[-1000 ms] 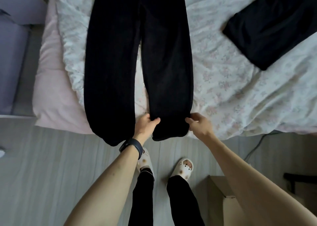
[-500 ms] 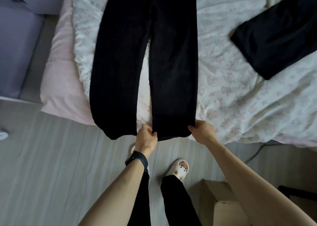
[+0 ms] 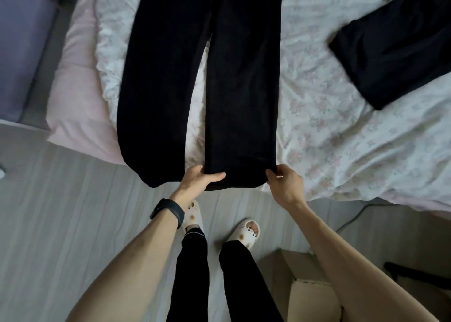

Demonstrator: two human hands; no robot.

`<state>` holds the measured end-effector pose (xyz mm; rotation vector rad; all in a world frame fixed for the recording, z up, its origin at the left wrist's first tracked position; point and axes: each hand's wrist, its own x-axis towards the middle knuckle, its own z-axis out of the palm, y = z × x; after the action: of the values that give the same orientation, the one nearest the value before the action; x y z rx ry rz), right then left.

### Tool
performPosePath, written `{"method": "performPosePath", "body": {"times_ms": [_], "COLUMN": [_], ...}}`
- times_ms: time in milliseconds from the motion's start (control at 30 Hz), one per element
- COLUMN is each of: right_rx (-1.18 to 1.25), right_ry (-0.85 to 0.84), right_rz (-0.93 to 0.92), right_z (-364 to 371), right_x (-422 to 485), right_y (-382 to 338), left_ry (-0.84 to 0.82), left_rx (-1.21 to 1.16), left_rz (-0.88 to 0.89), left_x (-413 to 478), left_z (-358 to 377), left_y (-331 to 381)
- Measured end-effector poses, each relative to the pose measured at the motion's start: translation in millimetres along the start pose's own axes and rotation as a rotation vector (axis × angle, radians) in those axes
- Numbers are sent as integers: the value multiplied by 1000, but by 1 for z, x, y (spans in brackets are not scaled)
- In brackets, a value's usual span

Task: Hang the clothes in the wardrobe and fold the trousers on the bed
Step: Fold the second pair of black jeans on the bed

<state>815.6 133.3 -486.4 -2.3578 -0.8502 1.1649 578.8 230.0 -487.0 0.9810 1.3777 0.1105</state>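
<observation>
Jointly left hand (image 3: pixel 197 182), right hand (image 3: pixel 286 185) pinch one of two trouser legs (image 3: pixel 241 102).

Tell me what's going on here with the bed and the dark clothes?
A person stands at the edge of the bed, where black trousers lie spread flat with the legs apart and the hems hanging over the edge. The left hand and right hand each pinch a corner of the hem of the leg on the person's right. No fold has been made yet. A second dark garment, apparently folded, lies farther right on the bedspread.
</observation>
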Motion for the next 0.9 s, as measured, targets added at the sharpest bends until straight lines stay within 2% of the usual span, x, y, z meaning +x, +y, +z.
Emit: {"method": "performPosePath", "body": {"times_ms": [100, 200, 300, 400, 467, 600, 700, 900], "right_rx": [-42, -64, -29, 2, 31, 113, 123, 178], "right_ry": [-32, 22, 101, 100, 127, 100, 51, 17], "right_rz": [-15, -1, 1, 39, 115, 179, 152, 98], "right_z": [-5, -9, -1, 18, 33, 29, 6, -54], "right_x": [-4, -4, -7, -12, -13, -24, -37, -8], "right_y": [4, 9, 14, 23, 28, 29, 14, -41], "left_ry": [-159, -214, -96, 190, 317, 308, 239, 314], "left_rx": [-21, 151, 310, 512, 585, 583, 586, 661], "left_rz": [-57, -56, -14, 24, -11, -14, 96, 274], "left_x": [-7, -8, -7, -5, -6, -19, -44, -61], "left_z": [-12, -18, -23, -12, -5, 11, 30, 83], "left_y": [13, 23, 17, -2, -15, -27, -19, 29]}}
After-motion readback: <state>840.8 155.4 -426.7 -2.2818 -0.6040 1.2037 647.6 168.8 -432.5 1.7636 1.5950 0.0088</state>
